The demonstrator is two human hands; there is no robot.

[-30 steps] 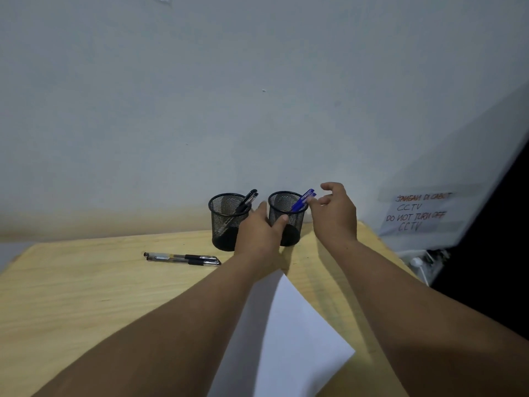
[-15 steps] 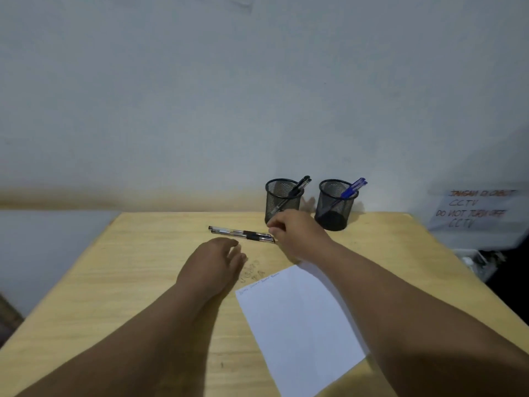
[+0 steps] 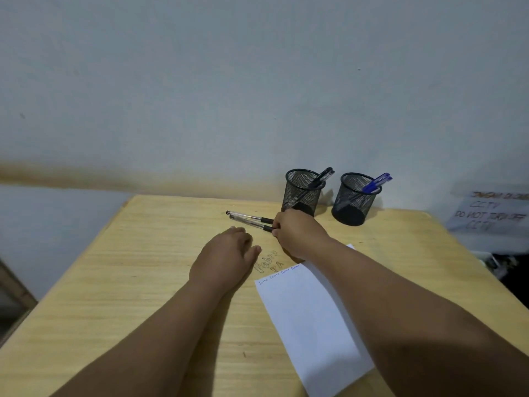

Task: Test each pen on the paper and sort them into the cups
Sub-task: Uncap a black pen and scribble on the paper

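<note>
Both hands are over the counter point(image 3: 120, 282). Our right hand point(image 3: 297, 233) has its fingers curled at the dark grip ends of two clear pens point(image 3: 249, 219) lying side by side, pinching them (whether one or both, we cannot tell). Our left hand point(image 3: 226, 259) lies palm down, fingers relaxed and holding nothing, just beside the pens' near side. White paper point(image 3: 309, 319) sits partly under the right forearm, a line of small scribbles along its top edge. Two black mesh cups stand at the counter's far edge: the left cup point(image 3: 300, 193) holds black pens point(image 3: 322, 177), the right cup point(image 3: 353, 200) blue pens point(image 3: 376, 183). Faint lettering point(image 3: 267, 262) marks the wood between hands and paper. A handwritten sign point(image 3: 491, 213) hangs far right.
</note>
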